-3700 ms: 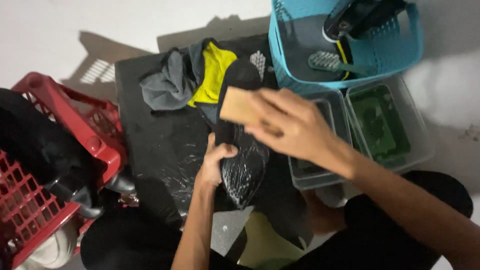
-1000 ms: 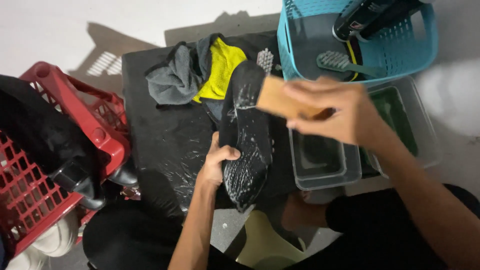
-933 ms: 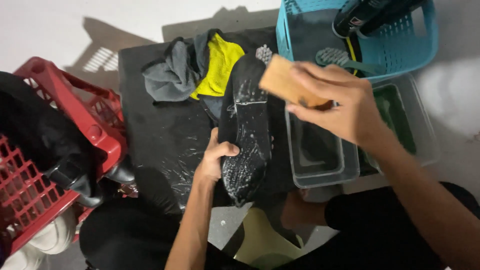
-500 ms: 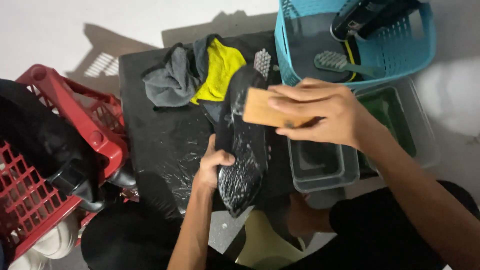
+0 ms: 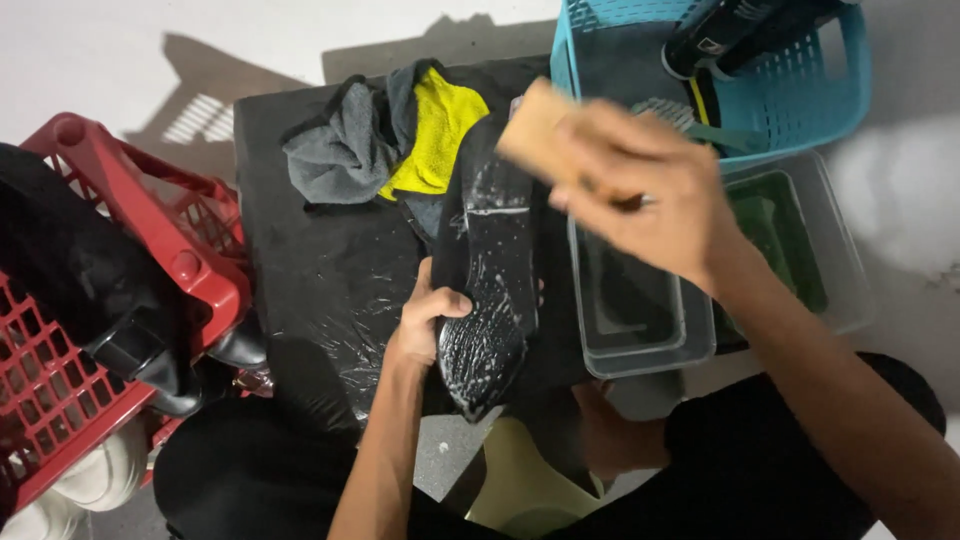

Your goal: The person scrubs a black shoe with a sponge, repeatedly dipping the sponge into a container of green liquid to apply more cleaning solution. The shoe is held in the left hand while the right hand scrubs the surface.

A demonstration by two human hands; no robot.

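Cloths (image 5: 400, 145) and tubs (image 5: 640, 310) beside shoe (image 5: 490, 290)

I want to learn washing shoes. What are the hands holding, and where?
The left hand grips the black shoe by its side edge, sole up. The right hand holds a tan brush by its back.

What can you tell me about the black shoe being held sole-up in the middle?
The black shoe lies sole-up and lengthwise on the black plastic-covered board, toe toward the person. Its dark sole is wet and flecked with white suds. The left hand grips its side near the toe; the right hand holds a tan brush block above the heel.
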